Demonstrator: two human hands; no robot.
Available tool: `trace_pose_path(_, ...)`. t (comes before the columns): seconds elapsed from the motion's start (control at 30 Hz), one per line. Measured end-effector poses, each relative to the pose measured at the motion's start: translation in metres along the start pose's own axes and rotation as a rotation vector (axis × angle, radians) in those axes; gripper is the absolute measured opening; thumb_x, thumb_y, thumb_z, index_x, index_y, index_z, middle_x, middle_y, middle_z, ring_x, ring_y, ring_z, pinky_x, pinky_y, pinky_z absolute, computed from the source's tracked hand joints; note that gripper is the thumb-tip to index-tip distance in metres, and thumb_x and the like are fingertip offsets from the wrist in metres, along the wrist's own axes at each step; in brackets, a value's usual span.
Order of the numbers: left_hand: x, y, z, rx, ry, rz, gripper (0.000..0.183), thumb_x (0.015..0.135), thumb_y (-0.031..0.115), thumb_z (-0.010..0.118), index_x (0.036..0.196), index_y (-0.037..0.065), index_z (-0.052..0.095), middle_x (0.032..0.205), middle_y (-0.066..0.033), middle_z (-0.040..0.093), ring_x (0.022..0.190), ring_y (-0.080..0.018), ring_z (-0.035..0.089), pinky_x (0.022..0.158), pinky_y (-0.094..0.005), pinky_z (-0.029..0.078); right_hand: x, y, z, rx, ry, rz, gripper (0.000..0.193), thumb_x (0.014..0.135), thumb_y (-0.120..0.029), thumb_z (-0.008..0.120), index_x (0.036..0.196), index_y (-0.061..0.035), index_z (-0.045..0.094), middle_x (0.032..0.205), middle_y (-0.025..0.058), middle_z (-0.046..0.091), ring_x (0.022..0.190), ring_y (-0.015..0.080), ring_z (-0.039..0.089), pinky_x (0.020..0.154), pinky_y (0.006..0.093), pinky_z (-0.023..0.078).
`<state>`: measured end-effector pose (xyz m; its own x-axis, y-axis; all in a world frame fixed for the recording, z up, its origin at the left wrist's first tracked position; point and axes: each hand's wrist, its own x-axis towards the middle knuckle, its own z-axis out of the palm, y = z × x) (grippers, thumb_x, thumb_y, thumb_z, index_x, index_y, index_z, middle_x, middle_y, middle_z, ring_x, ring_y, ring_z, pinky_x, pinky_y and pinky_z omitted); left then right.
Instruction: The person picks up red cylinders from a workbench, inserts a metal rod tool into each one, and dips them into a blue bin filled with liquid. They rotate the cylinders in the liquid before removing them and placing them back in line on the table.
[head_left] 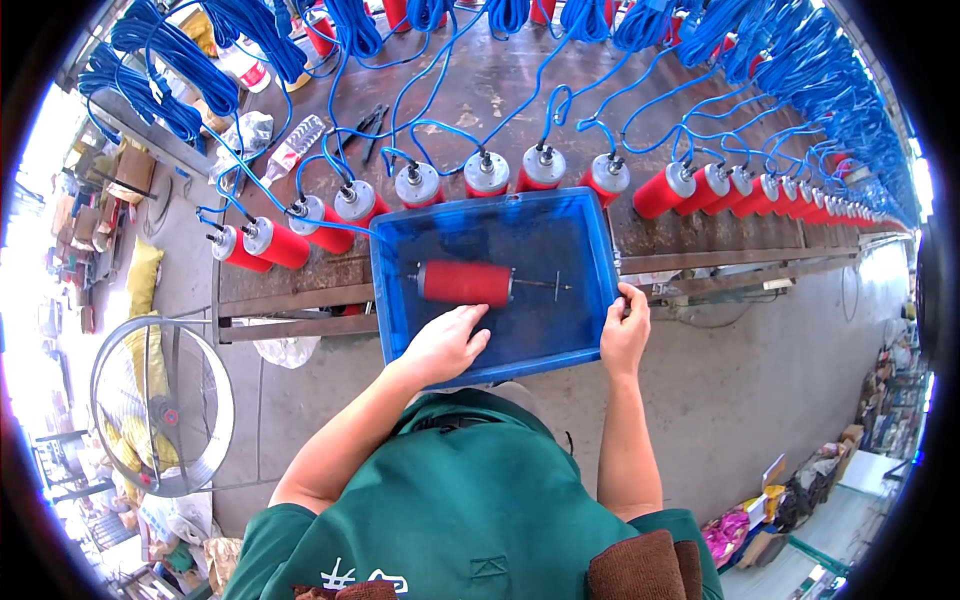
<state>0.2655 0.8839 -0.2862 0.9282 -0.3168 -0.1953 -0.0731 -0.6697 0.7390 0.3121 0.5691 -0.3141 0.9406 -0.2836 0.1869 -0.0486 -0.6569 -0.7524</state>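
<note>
A red cylinder [465,284] lies on its side in a blue tray [540,325], its long axis running left to right, the right end turned very slightly toward the near side. From that right end a thin rod [536,283] with a small crossbar [557,285] points toward the tray's right wall, ending just short of it; the left end lies near the left wall.

The tray's floor shows as a band between cylinder and far wall, and more widely at the near right, beneath the rod. Seen from above, the tray overlaps the near edge of the tabletop [690,235]; whether it rests there cannot be told. Beyond its far wall stands a row of metal-capped red cylinders [540,172], and a blue cable [350,229] reaches its left wall.

The left hand [445,347] extends over the near wall, its grip loosely spread, thumb apart, fingertips at the cylinder's near side without encircling it; contact cannot be told. The right hand [626,335] has its grip closed on the tray's right wall, toward the near corner.
</note>
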Motion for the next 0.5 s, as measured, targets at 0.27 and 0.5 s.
trace_pose_path(0.27,0.014,-0.004,-0.017,0.129,0.112,0.016,0.048,0.102,0.02,0.066,0.143,-0.005,0.06,0.14,-0.0271,0.065,0.133,-0.042,0.061,0.116,-0.046,0.047,0.0,0.001,0.0,0.015,0.003,0.003,0.024,0.104,-0.005,0.06,0.126,-0.0034,0.068,0.122,0.0164,0.071,0.116,0.0344,0.065,0.103,0.0448,0.053)
trace_pose_path(0.5,0.037,-0.017,-0.039,0.28,0.136,0.06,0.045,0.102,0.015,0.065,0.143,-0.004,0.061,0.142,-0.0241,0.064,0.133,-0.0398,0.061,0.116,-0.0447,0.048,0.0,0.0,0.001,0.025,0.016,0.009,0.023,0.104,-0.004,0.06,0.125,-0.0028,0.069,0.122,0.0172,0.071,0.115,0.0345,0.065,0.104,0.0446,0.053)
